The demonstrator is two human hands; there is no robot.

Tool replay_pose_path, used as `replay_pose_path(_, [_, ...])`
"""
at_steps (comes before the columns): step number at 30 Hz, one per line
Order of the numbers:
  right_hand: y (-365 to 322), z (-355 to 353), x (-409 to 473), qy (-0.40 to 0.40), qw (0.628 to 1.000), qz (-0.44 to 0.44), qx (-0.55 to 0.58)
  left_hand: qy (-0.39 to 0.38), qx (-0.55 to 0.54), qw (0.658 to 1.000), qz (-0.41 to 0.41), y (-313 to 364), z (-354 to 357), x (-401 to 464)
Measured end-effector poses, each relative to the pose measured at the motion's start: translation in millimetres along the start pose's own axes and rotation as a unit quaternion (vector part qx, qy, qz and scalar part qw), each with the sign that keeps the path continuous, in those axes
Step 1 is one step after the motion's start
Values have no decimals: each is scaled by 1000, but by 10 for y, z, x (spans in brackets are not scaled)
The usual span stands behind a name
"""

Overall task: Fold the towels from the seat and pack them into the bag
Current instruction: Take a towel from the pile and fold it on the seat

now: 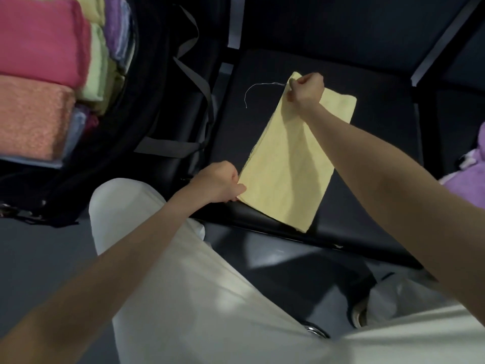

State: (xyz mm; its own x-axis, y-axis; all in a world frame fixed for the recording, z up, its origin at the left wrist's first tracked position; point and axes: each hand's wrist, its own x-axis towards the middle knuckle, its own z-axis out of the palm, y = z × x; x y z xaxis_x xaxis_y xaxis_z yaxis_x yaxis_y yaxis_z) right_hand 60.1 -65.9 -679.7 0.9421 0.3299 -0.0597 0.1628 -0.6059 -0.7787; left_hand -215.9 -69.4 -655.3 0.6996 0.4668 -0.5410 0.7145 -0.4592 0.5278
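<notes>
At the far left the open bag [157, 82] lies beside the seat, already holding folded towels [39, 61] in pink, orange, pale green and lilac, stacked close together. Grey straps hang over its dark rim.

To the right of the bag, the left hand [217, 183] pinches the near left corner of the yellow towel [291, 166], fingers curled on the cloth at the front edge of the seat [380, 143]. The towel lies flat on the dark seat as a long, narrow strip. Its long axis runs from that near corner up and away towards the seat back, leaning a little rightward.

The right hand [305, 90] pinches the far left corner, with a loose thread trailing out to the left of it. So both hands hold the same long edge, one at each end, the left hand nearer the body and nearer the bag. The next fold most likely brings the far end towards the near end, halving the length.

At the far right a purple cloth [469, 169] lies on the next seat. No brand, label or writing can be read anywhere.
</notes>
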Motion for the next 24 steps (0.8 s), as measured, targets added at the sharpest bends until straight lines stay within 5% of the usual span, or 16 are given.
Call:
replay_pose_path(5, [185, -203, -545, -31, 994, -98, -22, 121, 109, 987, -12, 34, -21, -51])
replay_pose_path(9, [489, -575, -1188, -46, 986, -151, -58, 126, 128, 983, -47, 138, 59, -50])
replay_pose_path(18, [1247, -1297, -2306, -52, 992, 4, -118, 139, 67, 986, -56, 311, 515, -301])
replay_pose_path(24, [1449, -1389, -2547, -113, 986, -8, -124, 99, -60, 990, -78, 310, 789, -458])
